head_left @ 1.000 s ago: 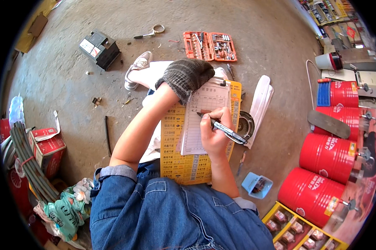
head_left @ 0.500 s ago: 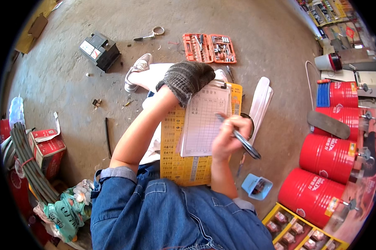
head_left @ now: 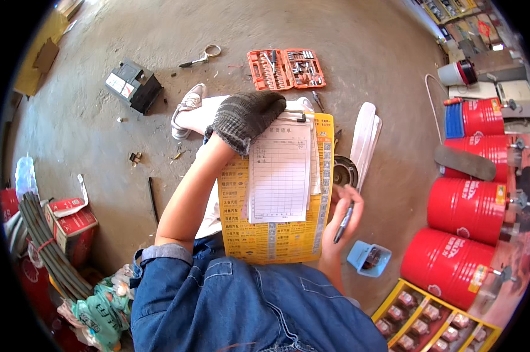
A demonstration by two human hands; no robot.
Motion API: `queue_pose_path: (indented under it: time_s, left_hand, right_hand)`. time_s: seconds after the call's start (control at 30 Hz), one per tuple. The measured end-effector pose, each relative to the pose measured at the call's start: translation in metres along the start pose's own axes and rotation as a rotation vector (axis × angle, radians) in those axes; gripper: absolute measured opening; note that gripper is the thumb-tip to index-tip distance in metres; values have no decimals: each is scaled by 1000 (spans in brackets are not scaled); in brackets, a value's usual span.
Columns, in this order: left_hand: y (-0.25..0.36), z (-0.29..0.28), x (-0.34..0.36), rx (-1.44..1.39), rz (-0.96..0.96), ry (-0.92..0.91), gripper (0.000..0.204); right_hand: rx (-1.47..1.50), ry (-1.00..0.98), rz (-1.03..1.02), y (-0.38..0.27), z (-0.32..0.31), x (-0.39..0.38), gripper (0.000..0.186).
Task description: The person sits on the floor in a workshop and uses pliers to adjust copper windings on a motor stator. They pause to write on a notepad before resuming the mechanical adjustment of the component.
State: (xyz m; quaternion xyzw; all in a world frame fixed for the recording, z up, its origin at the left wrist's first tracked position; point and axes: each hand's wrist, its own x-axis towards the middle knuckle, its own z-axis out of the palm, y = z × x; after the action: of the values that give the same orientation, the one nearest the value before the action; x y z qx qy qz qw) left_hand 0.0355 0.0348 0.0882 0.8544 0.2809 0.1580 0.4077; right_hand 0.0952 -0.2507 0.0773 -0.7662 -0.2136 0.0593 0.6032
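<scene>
A yellow printed clipboard [head_left: 233,234] leans against my lap, with a white form sheet [head_left: 279,193] on it. Part of the sheet has handwriting in its upper rows. My left hand [head_left: 247,120], in a dark knitted glove, is closed over the clipboard's top left corner, beside the metal clip [head_left: 297,117]; its fingertips are partly hidden. Bare and just off the board's right edge, my right hand [head_left: 341,220] holds a dark pen [head_left: 344,223] among its fingers. Behind that hand a dark round metal part [head_left: 346,170] shows beside the board.
A black battery [head_left: 133,86], a clamp-like tool [head_left: 201,57] and an orange socket set [head_left: 286,69] lie on the floor ahead. At right stand red drums [head_left: 447,267], a light blue container [head_left: 359,258] and a yellow-framed rack [head_left: 406,287]. Hoses [head_left: 48,240] and a red box [head_left: 71,226] are left.
My right hand has drawn back from the sheet, rightward and down, past the board's edge, with the pen still in it. The clipboard and my left hand have shifted slightly left.
</scene>
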Motion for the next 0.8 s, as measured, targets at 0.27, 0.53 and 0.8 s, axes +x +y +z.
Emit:
queue_pose_path:
  time_s: [0.27, 0.53, 0.8]
  left_hand:
    - [17, -4, -2, 84, 65, 81, 28]
    - [48, -33, -23, 147, 449, 475, 36]
    - [-20, 11, -53, -212, 271, 13, 47]
  right_hand:
    - [-77, -92, 178, 6, -17, -40, 14]
    - [140, 384, 297, 55, -56, 7, 17]
    - [-278, 874, 275, 236, -141, 67, 20]
